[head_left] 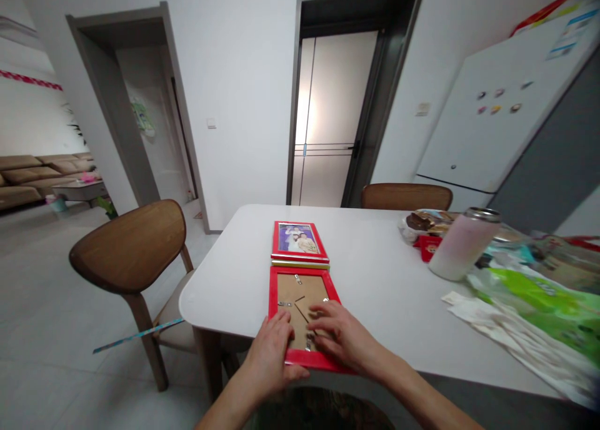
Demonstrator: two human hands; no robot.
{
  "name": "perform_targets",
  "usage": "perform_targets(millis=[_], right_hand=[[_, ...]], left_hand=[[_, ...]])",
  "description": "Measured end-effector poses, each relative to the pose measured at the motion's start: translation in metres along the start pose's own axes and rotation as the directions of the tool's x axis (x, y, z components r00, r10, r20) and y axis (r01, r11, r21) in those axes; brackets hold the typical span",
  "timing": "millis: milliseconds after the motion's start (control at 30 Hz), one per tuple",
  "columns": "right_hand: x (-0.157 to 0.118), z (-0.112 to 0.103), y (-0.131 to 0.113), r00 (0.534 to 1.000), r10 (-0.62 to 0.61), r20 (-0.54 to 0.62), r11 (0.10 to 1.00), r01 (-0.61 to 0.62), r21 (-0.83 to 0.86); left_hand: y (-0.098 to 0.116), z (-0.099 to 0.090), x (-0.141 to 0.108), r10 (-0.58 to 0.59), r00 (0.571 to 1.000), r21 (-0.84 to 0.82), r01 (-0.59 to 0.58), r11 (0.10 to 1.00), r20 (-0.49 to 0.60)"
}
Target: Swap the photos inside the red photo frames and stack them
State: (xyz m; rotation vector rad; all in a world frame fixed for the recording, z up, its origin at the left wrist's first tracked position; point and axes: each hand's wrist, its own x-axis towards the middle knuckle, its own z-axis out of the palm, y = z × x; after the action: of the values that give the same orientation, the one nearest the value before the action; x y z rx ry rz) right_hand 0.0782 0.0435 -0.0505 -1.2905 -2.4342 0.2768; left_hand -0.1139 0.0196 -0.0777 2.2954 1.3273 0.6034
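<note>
A red picture frame [276,284] lies face down at the table's near edge, its brown backing board [287,286] facing up with small metal clips around it and a dark stand slot in the middle. My left hand [274,342] grips the frame's lower left corner, fingers on the back and thumb along the near edge. Over the lower right part, my right hand [344,333] has its fingers bent and apart, the tips at the backing near the bottom clip. Just beyond lies a second red frame [323,250], face up, showing a photo of people [297,239]. It seems stacked on another frame.
On the white table [375,311], to the right, stand a pink and white bottle [464,242], a green package [529,299], white gloves or cloth [497,330] and several bags. Wooden chairs stand at the left [135,249] and far side [407,196].
</note>
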Motion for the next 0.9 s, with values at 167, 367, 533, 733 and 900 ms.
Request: perform_targets(millis=[167,367,533,733,900], right_hand=[[0.008,0.008,-0.009,0.990,-0.104,0.099,0.989,0.092,0.116],[0.018,0.010,-0.010,0.998,-0.029,0.062,0.991,0.021,0.133],[0.045,0.020,-0.012,0.994,0.100,-0.044,0.981,-0.091,0.172],[0.082,0.043,-0.014,0.982,0.176,-0.074,0.984,-0.175,0.010],[0.089,0.045,0.003,0.949,0.273,-0.155,0.960,-0.280,-0.026]], left_hand=[[-0.008,0.005,0.007,0.007,0.999,-0.056,-0.009,0.998,-0.046],[-0.012,0.005,0.008,0.011,0.998,-0.101,-0.018,0.995,-0.066],[-0.011,0.003,0.008,0.052,0.995,-0.130,-0.063,0.989,-0.088],[-0.004,-0.004,0.010,0.050,0.997,-0.110,-0.057,0.992,-0.066],[-0.001,-0.006,0.009,0.004,1.000,-0.088,-0.005,0.996,-0.015]])
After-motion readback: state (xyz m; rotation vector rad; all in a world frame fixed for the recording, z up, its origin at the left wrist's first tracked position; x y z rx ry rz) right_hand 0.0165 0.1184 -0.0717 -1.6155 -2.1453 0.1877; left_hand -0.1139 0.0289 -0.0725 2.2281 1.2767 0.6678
